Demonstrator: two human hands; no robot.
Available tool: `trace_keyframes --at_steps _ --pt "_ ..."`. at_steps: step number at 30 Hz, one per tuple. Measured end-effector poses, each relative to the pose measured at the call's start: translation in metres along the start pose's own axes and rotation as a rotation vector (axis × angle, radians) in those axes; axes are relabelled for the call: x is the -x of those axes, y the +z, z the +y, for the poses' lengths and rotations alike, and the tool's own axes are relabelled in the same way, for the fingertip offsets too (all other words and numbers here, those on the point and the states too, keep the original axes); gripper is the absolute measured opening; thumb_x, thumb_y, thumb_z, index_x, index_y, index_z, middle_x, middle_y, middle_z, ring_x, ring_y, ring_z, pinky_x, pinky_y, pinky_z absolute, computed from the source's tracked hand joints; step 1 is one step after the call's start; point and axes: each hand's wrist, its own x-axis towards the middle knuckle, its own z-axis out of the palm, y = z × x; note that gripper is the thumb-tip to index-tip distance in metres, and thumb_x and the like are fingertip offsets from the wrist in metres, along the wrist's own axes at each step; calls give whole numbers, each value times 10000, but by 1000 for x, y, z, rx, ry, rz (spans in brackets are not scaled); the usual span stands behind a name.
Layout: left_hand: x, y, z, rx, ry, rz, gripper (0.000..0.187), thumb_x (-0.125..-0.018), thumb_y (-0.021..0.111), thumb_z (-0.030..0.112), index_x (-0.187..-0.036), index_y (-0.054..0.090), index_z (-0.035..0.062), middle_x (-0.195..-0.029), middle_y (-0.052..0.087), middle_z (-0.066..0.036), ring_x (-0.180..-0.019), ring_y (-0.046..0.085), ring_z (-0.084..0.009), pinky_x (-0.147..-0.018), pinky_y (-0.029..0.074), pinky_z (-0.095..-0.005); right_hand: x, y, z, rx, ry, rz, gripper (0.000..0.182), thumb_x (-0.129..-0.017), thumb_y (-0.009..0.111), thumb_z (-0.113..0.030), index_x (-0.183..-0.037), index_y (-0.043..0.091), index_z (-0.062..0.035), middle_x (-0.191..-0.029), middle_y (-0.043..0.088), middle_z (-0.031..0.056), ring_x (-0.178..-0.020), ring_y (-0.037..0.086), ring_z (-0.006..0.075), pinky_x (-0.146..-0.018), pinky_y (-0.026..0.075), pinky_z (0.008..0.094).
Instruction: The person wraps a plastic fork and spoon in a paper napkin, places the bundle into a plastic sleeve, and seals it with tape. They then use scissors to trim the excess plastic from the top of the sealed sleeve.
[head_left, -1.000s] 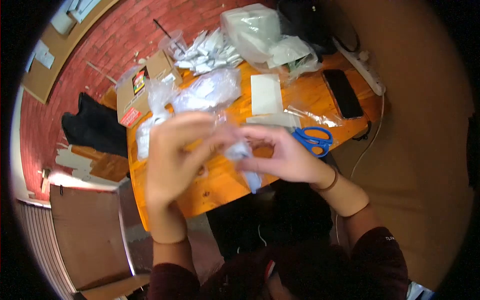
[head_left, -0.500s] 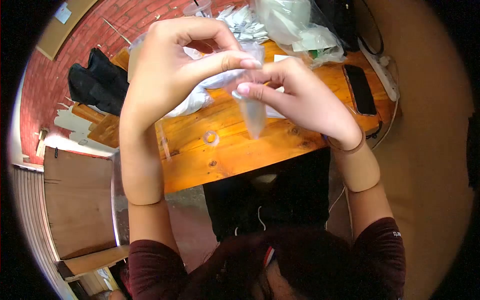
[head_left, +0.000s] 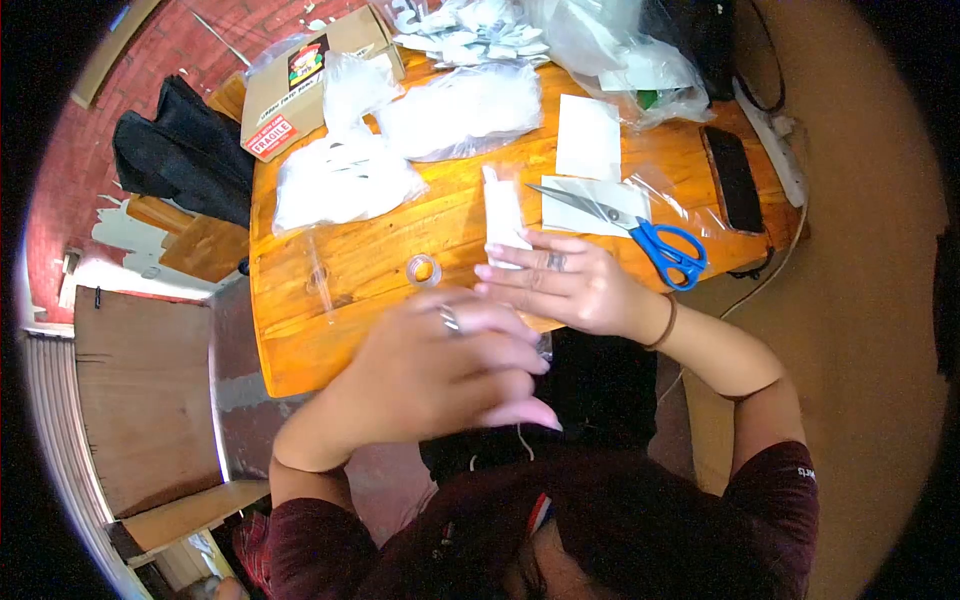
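Observation:
My right hand (head_left: 585, 287) lies with its fingers stretched out over the lower end of a narrow white packet (head_left: 503, 208) near the table's front edge. The packet has a clear plastic look along its top. My left hand (head_left: 450, 360) is in front of the table edge, smeared by motion, its fingers bent and the thumb pointing right. A small shiny bit shows by its fingertips; I cannot tell whether it is held. Close beyond my right hand are blue-handled scissors (head_left: 670, 255), their blades across a white card (head_left: 570, 208). A roll of clear tape (head_left: 424, 270) lies left of the packet.
Further back are a second white card (head_left: 588, 138), filled plastic bags (head_left: 460, 110), a cardboard box (head_left: 320, 80) and a pile of small white packets (head_left: 475, 30). At right lie a phone (head_left: 733, 180), a power strip (head_left: 775, 145) and clear film (head_left: 680, 195).
Both hands have come down from their raised position, and the clear bag held up between them is no longer there. My right hand now rests at the white packet; scissors and cards have come into view.

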Motion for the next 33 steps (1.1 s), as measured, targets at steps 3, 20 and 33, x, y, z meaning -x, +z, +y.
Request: trace_keyframes --at_steps 3,20,33 --pt "23 -6 -19 77 -271 106 229 -680 768 257 -780 631 103 -899 647 -8 -831 622 -212 -738 495 -336 14 8 -5 -96 91 -106 356 -806 600 -154 -1155 625 -90 -1226 601 49 -1177 546 231 -1028 398 448" --pt "33 54 -44 -31 -476 2 543 -606 783 160 -1078 530 73 -1028 512 -110 -1015 487 -309 -888 393 -406 27 -1 -24 -252 547 111 170 -711 739 -143 -845 663 -70 -860 609 43 -821 555 233 -757 424 341" --pt "36 95 -44 139 -645 325 108 -807 659 67 -868 602 -3 -824 561 -116 -784 560 -292 -707 453 -350 21 2 -36 -488 912 237 82 -806 681 -86 -833 660 -11 -759 635 83 -683 562 185 -548 437 268"
